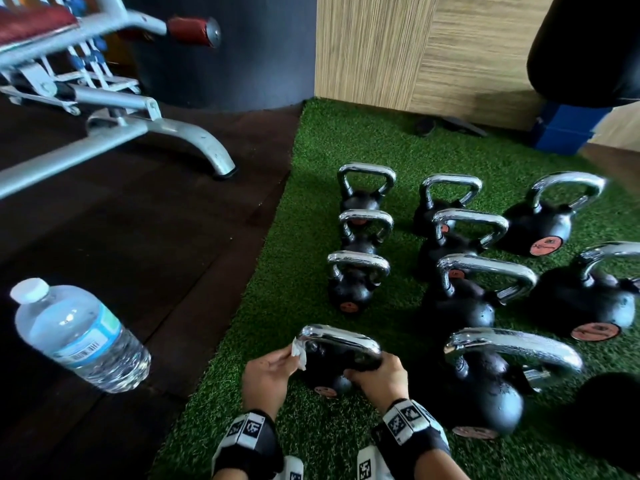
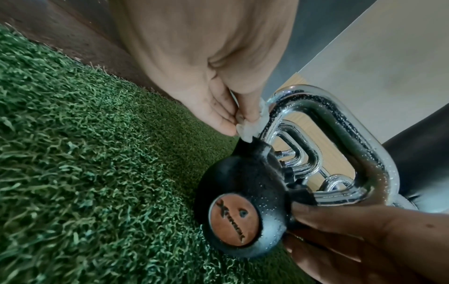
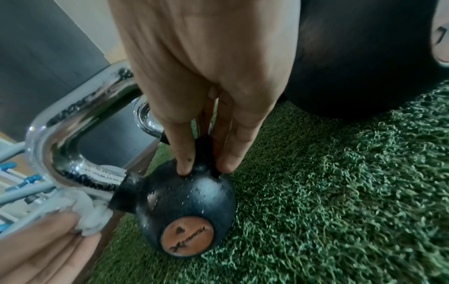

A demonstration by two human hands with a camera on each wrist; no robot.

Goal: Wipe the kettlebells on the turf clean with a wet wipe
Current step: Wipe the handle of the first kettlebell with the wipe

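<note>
Left hand (image 1: 268,374) pinching wet wipe (image 1: 299,351) against chrome handle, right hand (image 1: 377,377) fingers curled gripping kettlebell (image 1: 329,365)

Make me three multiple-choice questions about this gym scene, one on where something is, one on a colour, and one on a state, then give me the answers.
1. Where does the water bottle stand?
A. on the dark floor left of the turf
B. on the turf among the kettlebells
C. on the bench seat

2. What colour is the round badge on the held kettlebell?
A. blue
B. orange
C. white

3. What is the left hand doing?
A. resting flat on the turf
B. gripping the bottle
C. pinching the wet wipe against the chrome handle

Answers: 1 A, the bottle stands on dark flooring beside the turf edge. 2 B, both wrist views show an orange disc. 3 C, the white wipe sits between its fingers at the handle, while the right hand steadies the kettlebell.
</note>
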